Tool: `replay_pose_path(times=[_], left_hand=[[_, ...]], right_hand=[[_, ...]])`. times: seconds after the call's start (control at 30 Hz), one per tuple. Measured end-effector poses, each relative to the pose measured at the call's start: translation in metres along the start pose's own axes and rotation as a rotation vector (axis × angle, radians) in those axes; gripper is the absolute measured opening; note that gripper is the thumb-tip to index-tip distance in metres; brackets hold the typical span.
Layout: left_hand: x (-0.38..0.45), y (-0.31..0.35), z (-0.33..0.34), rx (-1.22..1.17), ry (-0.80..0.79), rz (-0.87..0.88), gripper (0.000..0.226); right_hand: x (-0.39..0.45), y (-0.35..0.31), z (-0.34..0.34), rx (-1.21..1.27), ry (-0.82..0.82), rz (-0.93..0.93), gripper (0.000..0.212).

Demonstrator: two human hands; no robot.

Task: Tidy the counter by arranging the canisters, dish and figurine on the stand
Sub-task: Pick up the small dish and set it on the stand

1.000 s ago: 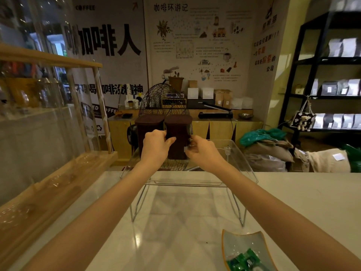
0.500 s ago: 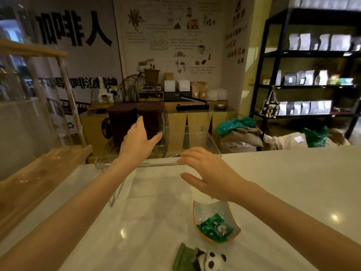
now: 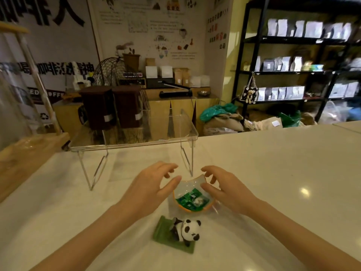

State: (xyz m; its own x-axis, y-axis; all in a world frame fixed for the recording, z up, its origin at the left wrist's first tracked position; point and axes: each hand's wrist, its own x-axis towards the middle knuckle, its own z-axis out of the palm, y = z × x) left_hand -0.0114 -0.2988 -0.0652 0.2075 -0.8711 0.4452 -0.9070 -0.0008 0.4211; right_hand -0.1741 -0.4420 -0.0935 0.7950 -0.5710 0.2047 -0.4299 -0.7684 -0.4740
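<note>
Left hand (image 3: 154, 185) and right hand (image 3: 224, 187) both open, fingers spread, flanking the dish (image 3: 192, 198) from nine and three o'clock; probably brushing its rim, though contact hard to confirm. Dish on the counter (image 3: 273, 173) dead centre between the hands, neither nearer, long axis roughly side to side (green packets inside). Figurine (image 3: 185, 230) at six o'clock from the dish. Stand (image 3: 134, 141) at twelve, canisters (image 3: 112, 107) already on its left half, right half free. Dish's near underside hidden.

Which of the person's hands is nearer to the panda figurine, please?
Left. The left hand hovers just up-left of the panda figurine; the right hand sits farther, beyond the dish.
</note>
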Motion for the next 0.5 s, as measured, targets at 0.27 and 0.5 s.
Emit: replay_pose_path(times=[0.27,0.5], left_hand=[[-0.003,-0.008,0.027,-0.418,-0.261,-0.565,0.050],[-0.002,-0.009,0.024,-0.893,-0.318,-0.721,0.017]], right_hand=[[0.002,0.002,0.010,0.394,-0.025,0.233,0.028],[0.003,0.000,0.010,0.574,-0.043,0.331,0.023]])
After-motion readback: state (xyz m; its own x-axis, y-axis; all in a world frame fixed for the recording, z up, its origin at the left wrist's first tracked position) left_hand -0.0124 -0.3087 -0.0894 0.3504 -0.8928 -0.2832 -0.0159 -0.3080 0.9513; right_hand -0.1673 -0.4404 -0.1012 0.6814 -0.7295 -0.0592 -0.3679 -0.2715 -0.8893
